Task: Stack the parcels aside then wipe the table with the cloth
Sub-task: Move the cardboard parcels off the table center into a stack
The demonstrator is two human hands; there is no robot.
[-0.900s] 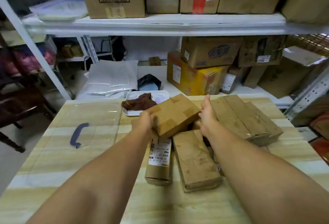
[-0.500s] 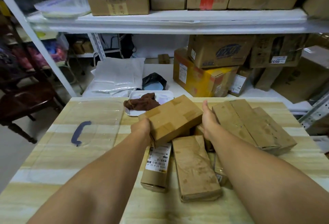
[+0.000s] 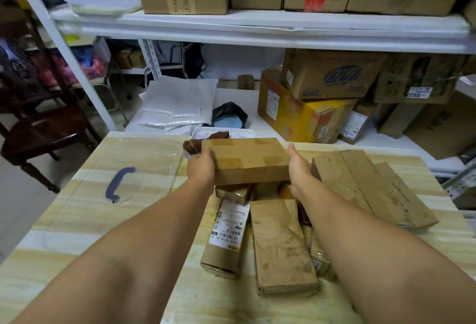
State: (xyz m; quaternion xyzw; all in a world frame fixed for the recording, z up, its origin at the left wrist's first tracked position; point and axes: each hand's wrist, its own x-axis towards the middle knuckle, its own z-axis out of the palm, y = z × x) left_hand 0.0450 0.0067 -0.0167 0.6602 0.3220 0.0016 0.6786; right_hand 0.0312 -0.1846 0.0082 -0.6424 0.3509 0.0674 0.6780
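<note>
The left hand (image 3: pixel 201 169) is clamping the near-left end of a taped brown parcel (image 3: pixel 246 160), fingers curled round its edge, while the right hand (image 3: pixel 298 169) is pressing the opposite end, thumb up along the side and the fingers hidden behind the box. Between them the two hands are holding this parcel clear above the others.

Compared with half a second ago, the held parcel is turning: it was sitting skewed, one corner pointing away, and now its long side is running square across the view and it is riding a little higher. That suggests the person is lining it up for stacking, so the sorting step is under way and wiping is not yet begun.

Just beneath the held parcel, toward the person, a labelled parcel (image 3: pixel 226 231) and a plain paper-wrapped parcel (image 3: pixel 280 246) are lying side by side on the surface (image 3: pixel 77 207). To the right of the held parcel, a stack of long parcels (image 3: pixel 371 187) is resting. Just beyond its far-left corner, the brown cloth (image 3: pixel 195 143) is sitting on a white tray (image 3: pixel 244 131).
</note>
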